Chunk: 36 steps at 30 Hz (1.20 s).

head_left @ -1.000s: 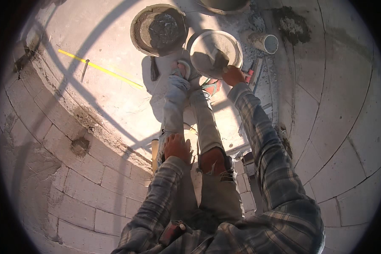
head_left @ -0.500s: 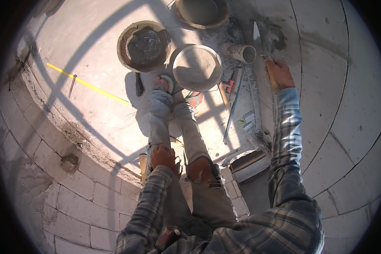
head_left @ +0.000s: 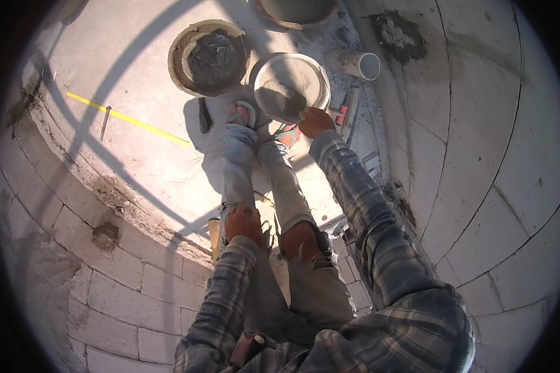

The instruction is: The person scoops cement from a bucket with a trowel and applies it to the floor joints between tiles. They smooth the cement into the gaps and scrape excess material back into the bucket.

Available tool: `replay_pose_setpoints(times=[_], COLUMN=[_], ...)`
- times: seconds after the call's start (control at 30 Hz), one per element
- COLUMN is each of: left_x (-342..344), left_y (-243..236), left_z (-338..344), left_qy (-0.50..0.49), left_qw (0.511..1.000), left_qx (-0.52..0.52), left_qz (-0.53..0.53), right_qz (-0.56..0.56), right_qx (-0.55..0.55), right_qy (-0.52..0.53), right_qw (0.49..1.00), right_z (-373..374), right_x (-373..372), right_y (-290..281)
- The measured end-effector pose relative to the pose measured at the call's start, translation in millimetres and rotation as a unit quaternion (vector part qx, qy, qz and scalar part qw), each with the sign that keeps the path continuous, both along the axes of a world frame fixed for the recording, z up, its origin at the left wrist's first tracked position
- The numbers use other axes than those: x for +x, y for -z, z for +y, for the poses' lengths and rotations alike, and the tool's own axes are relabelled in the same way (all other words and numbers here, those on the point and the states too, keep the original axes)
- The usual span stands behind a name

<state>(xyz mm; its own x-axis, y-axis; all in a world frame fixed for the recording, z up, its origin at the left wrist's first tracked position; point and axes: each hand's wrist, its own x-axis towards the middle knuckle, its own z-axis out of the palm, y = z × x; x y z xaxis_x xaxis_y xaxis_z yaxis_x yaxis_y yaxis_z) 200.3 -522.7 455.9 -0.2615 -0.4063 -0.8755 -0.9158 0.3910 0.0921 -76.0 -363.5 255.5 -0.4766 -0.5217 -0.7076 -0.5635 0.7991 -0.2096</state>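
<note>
My right hand [head_left: 317, 122] is closed around the trowel [head_left: 302, 112] at the near right rim of the round, pale basin [head_left: 323, 81]. The trowel reaches over the basin, its blade hard to tell from a dark shadow inside. Grey material lies in the basin. My left hand [head_left: 242, 224] rests on my left knee with bent fingers, holding nothing that I can see.
A mortar-crusted tub [head_left: 173, 69] stands left of the basin, with a dark brush [head_left: 205, 116] below it. Another wide pan [head_left: 297, 25] lies at the far edge. Beside the right block wall [head_left: 479, 143] lies a pipe piece [head_left: 368, 66]. A yellow strip [head_left: 130, 121] crosses the floor.
My right hand has moved left, from the wall to the basin, carrying the trowel. A dark wet patch on the wall is now in fuller view. My left hand stays on the knee.
</note>
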Motion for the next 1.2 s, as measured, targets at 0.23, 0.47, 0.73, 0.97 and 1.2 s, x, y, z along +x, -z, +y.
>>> replay_pose_setpoints(times=[0.23,0.47,0.73,0.97,1.2], left_x=[-26,-89,-258,-309,-334], left_y=[-19,-39,27,76,73], left_z=[-19,-36,38,45,44], left_qy=[-0.036,-0.039,0.121,0.542,0.568], left_qw=[0.999,0.974,0.855,0.712,0.612], left_qx=[0.002,0.030,0.194,0.203,0.101], left_qz=[0.024,0.222,0.466,0.397,0.541], right_qz=[-0.355,-0.222,0.105,0.034,0.166], right_qx=[-0.087,-0.132,-0.114,-0.021,-0.113], right_qy=[0.504,0.453,0.284,0.396,0.322], right_qw=[0.783,0.853,0.946,0.917,0.925], right_z=[22,68,118,113,147], right_x=[-129,-153,-189,-261,-251], right_y=[-245,-316,-211,-124,-135])
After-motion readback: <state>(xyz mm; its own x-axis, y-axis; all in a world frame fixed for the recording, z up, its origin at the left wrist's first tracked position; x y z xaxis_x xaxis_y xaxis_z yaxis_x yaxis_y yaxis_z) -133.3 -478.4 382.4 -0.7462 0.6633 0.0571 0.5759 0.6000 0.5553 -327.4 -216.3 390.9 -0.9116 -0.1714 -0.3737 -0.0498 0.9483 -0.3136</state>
